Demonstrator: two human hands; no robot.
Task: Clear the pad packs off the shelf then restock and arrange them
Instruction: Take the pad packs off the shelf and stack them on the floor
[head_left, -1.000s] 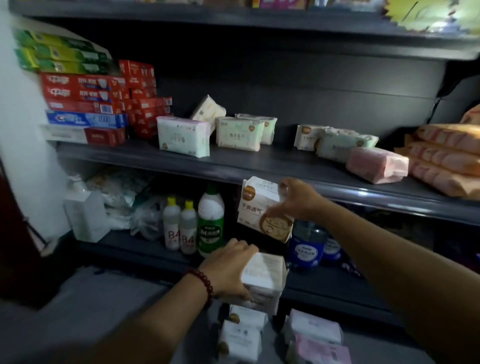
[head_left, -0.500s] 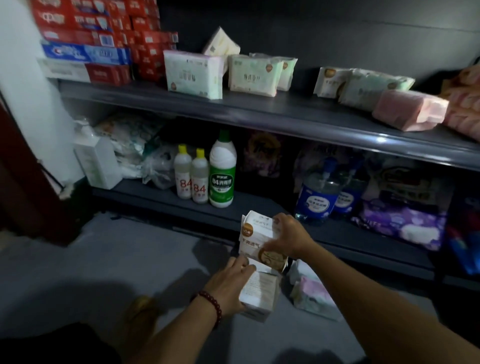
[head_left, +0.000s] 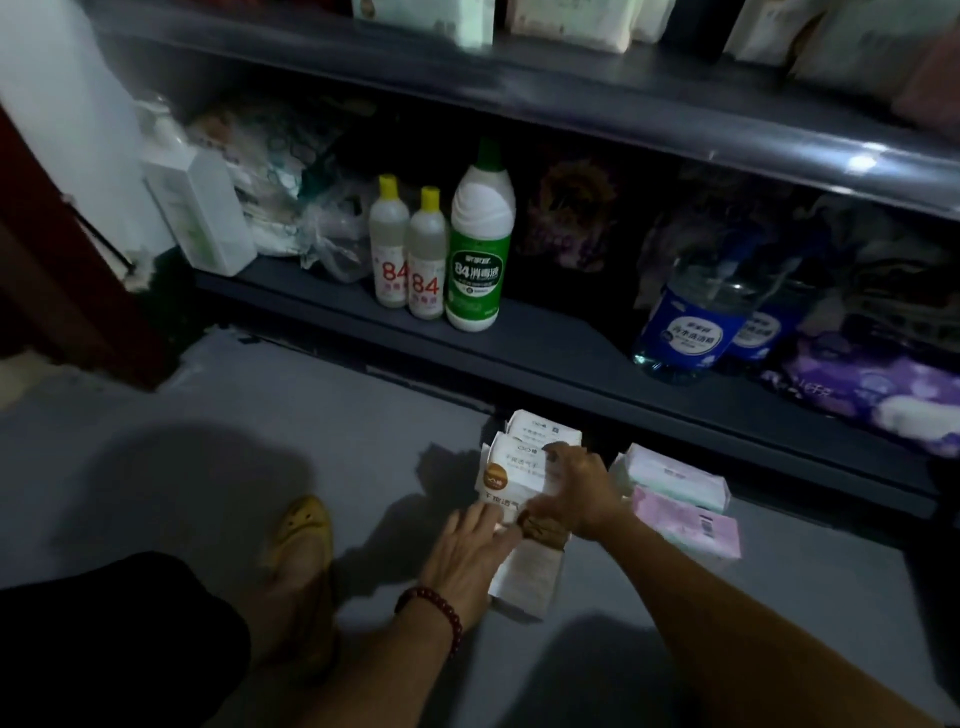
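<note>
Pack (head_left: 511, 475) in right hand (head_left: 576, 491), label up, long axis toward shelf (head_left: 519, 353)

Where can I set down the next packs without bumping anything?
Bare floor lies left of the white packs, between the yellow shoe and the bottom shelf. That shelf is bare between the green bottle and the blue bottle. Crowded: left hand and right hand on the white packs, pink pack close beside.

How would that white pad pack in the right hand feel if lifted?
Probably light: the right hand holds the pack by fingers and thumb. Likely soft rather than stiff, given its rounded corners. Its flat faces should keep it from rolling.
</note>
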